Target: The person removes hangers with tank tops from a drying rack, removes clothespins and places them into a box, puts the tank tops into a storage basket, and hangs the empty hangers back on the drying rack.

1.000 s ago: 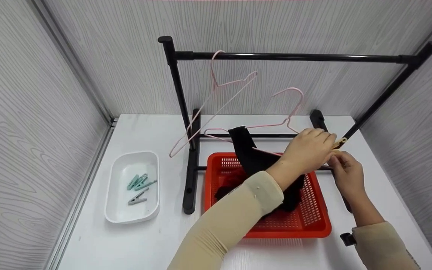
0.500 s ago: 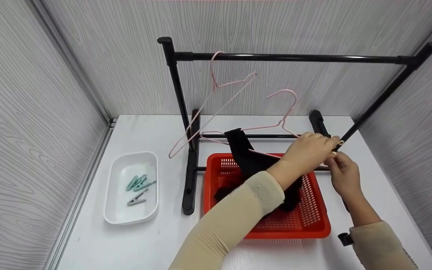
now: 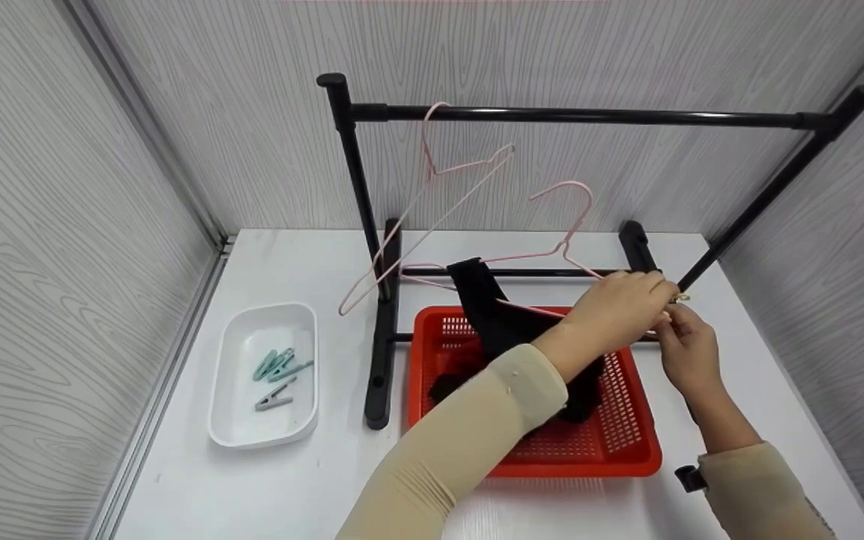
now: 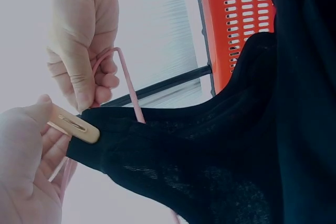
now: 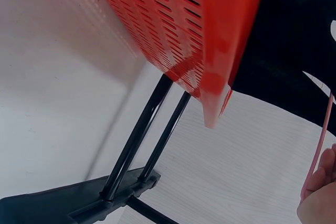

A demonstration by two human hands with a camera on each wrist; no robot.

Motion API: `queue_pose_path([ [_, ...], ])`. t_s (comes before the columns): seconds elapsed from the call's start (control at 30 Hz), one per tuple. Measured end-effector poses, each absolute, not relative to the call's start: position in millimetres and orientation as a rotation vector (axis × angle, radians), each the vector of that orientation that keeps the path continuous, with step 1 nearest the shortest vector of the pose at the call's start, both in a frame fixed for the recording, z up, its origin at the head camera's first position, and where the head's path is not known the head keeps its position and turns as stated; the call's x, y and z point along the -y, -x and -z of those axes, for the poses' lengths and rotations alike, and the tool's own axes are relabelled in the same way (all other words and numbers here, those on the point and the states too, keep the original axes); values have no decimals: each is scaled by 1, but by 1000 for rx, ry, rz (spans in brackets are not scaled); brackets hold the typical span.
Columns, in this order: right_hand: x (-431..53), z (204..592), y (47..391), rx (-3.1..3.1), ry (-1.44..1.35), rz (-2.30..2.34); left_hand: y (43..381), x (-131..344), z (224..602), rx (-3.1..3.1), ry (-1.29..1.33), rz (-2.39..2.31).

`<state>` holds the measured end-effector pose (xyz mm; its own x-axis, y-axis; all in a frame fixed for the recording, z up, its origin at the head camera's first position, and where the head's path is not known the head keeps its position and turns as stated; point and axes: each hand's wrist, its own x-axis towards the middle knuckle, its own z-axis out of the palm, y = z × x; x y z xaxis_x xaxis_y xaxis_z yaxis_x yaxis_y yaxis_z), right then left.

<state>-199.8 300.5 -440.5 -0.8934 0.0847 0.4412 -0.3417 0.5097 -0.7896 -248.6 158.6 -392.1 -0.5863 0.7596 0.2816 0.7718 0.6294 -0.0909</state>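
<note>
A black tank top hangs by one strap over the left arm of a pink wire hanger. At the hanger's right end, my left hand pinches a yellowish clothespin. Its jaws lie across the end of the other strap. My right hand pinches the edge of that strap beside the clothespin; in the left wrist view the hanger's bent end runs into its curled fingers. The left forearm covers much of the top's body in the head view. The right wrist view catches only part of a hand at its edge.
A red basket with dark and red cloth stands beneath the hands. Behind it rises a black rack, with a second pink hanger on its bar. A white tray at left holds several green and grey clothespins.
Both hands and the held hanger have shifted slightly left and down. The clothespin has dropped lower and shows less between the hands. Basket, rack and tray stay where they were.
</note>
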Motion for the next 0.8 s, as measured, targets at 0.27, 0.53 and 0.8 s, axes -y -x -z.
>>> queue_pose_path([
  [0.27, -307, 447, 202, 2357, -187, -1358, 250, -155, 394, 2528, 1301, 248],
  [0.53, -320, 471, 215, 2367, -178, -1259, 252, -148, 396, 2428, 1338, 509],
  [0.8, -321, 472, 217, 2354, -186, -1292, 248, -136, 385, 2373, 1300, 631],
])
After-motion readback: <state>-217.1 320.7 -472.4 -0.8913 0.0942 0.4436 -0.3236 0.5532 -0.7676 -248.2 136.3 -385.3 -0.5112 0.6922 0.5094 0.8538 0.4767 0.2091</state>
